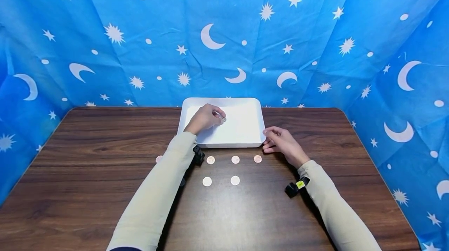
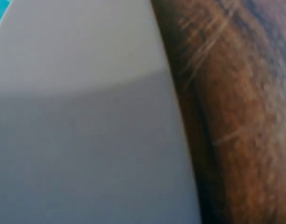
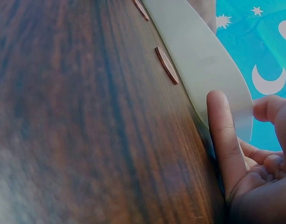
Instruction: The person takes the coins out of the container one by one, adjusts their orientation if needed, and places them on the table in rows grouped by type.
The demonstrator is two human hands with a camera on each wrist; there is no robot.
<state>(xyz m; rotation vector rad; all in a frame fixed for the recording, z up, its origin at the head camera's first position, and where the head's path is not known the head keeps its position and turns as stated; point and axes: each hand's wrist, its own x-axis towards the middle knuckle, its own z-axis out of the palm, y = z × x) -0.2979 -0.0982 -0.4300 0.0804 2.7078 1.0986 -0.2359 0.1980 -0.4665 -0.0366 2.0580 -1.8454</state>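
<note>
Above the inside of the white tray, my left hand pinches a small shiny object between thumb and fingertips; its kind is too small to tell. The left wrist view holds only the tray's pale wall close up, without that hand. My right hand is at the tray's near right corner, with its fingertips on the rim and outer wall. The right wrist view has one straight finger along the outside of the wall and another fingertip at the rim.
Several flat, round copper-coloured discs like coins lie in front of the tray, among them one disc near my right hand and another closer in. My left sleeve partly covers one disc. A blue curtain hangs behind the wooden table.
</note>
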